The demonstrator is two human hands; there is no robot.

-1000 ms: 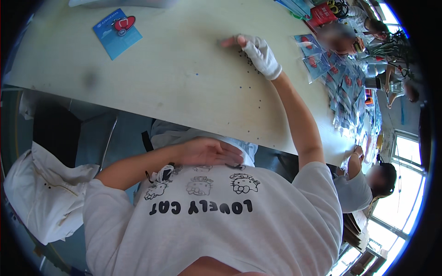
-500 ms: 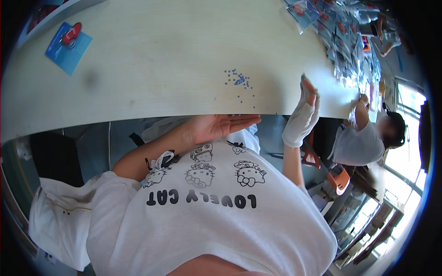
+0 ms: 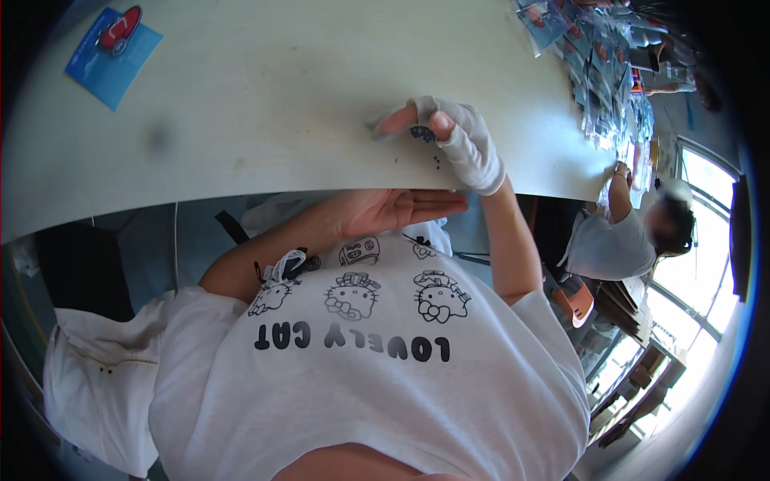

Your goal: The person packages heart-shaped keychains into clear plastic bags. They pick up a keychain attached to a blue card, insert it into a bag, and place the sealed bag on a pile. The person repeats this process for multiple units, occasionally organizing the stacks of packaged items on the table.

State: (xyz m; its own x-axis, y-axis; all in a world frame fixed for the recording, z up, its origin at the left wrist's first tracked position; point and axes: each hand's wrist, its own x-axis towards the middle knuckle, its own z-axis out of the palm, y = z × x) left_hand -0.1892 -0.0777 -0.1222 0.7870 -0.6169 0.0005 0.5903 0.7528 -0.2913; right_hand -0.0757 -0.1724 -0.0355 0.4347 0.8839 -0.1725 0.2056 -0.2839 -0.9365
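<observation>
My right hand point(image 3: 468, 144), in a white glove that leaves some fingertips bare, is over the table near its front edge. Its fingers curve around a cluster of small round blue pieces point(image 3: 423, 133), thumb and fingers apart. A few more dark dots lie between this hand and the edge. Just below the table's front edge, my bare left hand point(image 3: 385, 211) is held palm up with its fingers stretched out to the right. The palm looks bare; the table edge borders its upper side.
On the pale table point(image 3: 265, 104), a blue card point(image 3: 116, 68) with a red flip-flop-shaped item point(image 3: 120, 32) lies far left. Clear-bagged blue cards point(image 3: 597, 72) pile up far right. A co-worker point(image 3: 613, 240) sits at the right. A white garment point(image 3: 104, 377) hangs at my left.
My right hand has swung left from beside the pieces and now curls around them. The scattered pieces are gathered closer together. My left hand stays palm up beneath the edge.
</observation>
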